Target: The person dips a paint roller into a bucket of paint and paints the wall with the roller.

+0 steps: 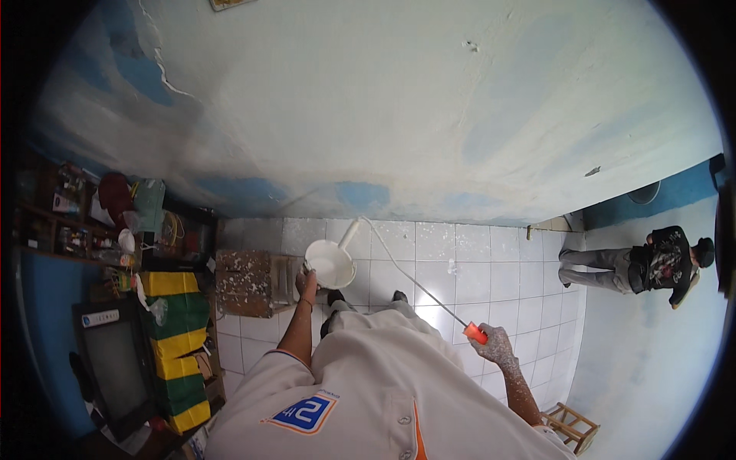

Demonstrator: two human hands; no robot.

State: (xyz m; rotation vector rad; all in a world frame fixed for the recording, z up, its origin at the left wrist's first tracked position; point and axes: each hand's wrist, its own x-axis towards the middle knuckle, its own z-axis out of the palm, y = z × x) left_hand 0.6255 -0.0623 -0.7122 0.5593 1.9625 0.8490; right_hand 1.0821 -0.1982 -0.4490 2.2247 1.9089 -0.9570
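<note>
My left hand (pixel 307 284) grips a round white paint bucket (pixel 352 274) at its near-left side and holds it out in front of me. Pale paint covers the inside of the bucket. My right hand (pixel 498 347), spattered with white paint, is closed around the orange handle of a paint roller (pixel 475 333). The roller's long bent wire runs up and left to its white sleeve (pixel 350 232), whose lower end is at the bucket's far rim. Whether the sleeve touches the paint cannot be seen. Ahead stands a wall (pixel 368 115) with whitish paint over blue patches.
A paint-speckled wooden stool or box (pixel 244 284) stands on the tiled floor (pixel 475 287) at left. Beyond it are a television (pixel 115 364), a striped cloth (pixel 175 349) and cluttered shelves (pixel 73 230). Another person (pixel 663 261) stands at far right. A small wooden stool (pixel 571 427) is behind my right arm.
</note>
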